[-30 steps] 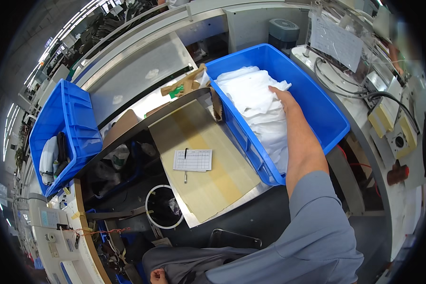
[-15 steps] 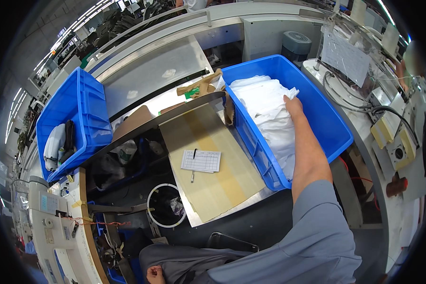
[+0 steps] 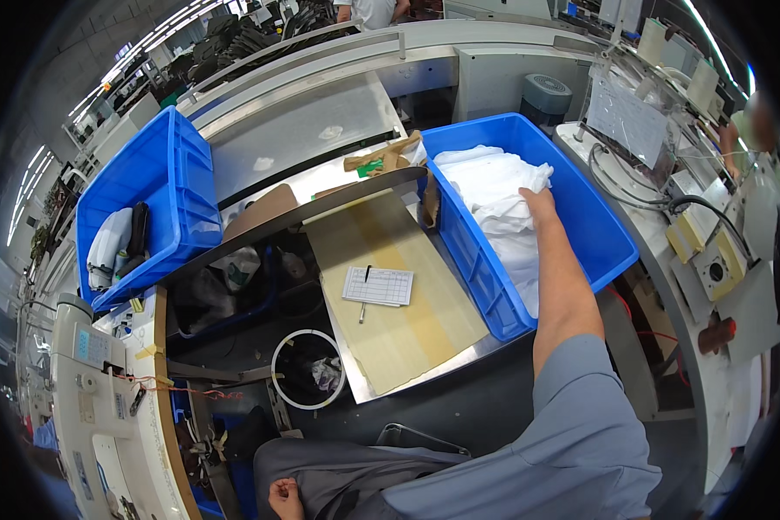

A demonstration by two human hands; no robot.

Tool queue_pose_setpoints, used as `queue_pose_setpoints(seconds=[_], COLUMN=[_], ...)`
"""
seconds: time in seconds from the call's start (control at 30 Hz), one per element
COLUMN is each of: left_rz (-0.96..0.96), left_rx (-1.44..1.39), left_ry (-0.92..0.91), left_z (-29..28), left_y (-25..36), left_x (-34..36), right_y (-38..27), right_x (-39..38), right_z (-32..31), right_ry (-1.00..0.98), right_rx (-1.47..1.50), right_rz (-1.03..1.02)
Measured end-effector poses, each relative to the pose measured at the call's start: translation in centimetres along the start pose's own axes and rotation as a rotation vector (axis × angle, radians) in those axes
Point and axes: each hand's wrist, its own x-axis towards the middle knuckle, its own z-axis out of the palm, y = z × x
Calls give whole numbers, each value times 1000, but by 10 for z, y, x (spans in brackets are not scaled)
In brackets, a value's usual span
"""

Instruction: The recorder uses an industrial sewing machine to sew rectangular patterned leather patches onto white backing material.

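Inside the large blue bin (image 3: 599, 227) on the right lies a pile of white cloth pieces (image 3: 487, 185). My right hand (image 3: 539, 206) reaches over the bin's near side and is closed on the edge of the white cloth at the pile's right, where it bunches up. Part of the cloth is hidden under my hand and forearm. Down at the lower edge, my left hand (image 3: 286, 497) rests by my lap with its fingers curled in; I see nothing in it.
A tan board (image 3: 399, 338) carries a printed card (image 3: 378, 286) and a pen (image 3: 361, 313). At the left stand a second blue bin (image 3: 191, 186) with dark and pale items and a sewing machine (image 3: 87, 347). A round waste bin (image 3: 276, 381) sits below. Other people are farther off.
The view has shifted slightly, so the bins and board sit a little differently in it. My right hand still grips the cloth, whose held edge looks more bunched. My left hand stays low.
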Motion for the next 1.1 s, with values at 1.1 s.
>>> queue_pose_setpoints(seconds=[1.1], left_rz=[2], left_rx=[-1398], left_ry=[-905], left_z=[0], left_y=[269], left_x=[-12], right_y=[-298], right_x=[-479], right_z=[57], right_ry=[-665], right_rx=[613], right_rz=[-573])
